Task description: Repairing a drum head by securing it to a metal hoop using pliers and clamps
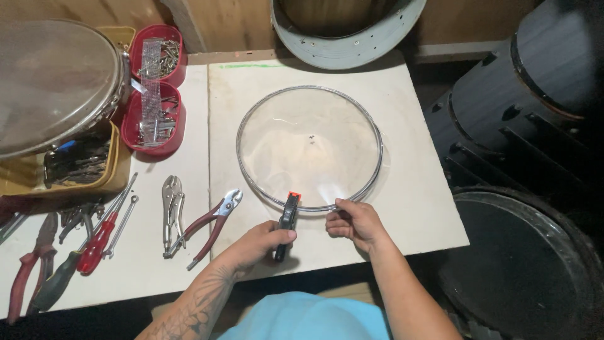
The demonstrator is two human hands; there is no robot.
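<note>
Shadow swallows the right side of the room, where dark drum shells [522, 94] and a black round drum [522, 264] below them are hard to make out. A drum with a metal rim [50, 82] is cut off at the upper left corner, and it hides part of the yellow tray [110, 167] beneath it. The small tool [288, 223] in the left hand is mostly covered by the fingers; only a black body with a red-orange tip shows, so I cannot tell what kind it is.

Just beyond both hands lies a clear drumhead [309, 148], a round see-through film in a thin metal hoop, flat on the white table [421, 201]. A small dark mark sits near its middle, and light glares off the film near the right hand.

The left hand [263, 242] is curled closed around the tool, whose tip touches the near edge of the hoop. The right hand [352, 220] is nearly closed, fingertips pinching that same near edge just beside the tool.

Farther left of the left hand lie red-handled cutters [214, 223], locking pliers [171, 211], a red screwdriver [100, 236], and two red trays of hardware [154, 94].
</note>
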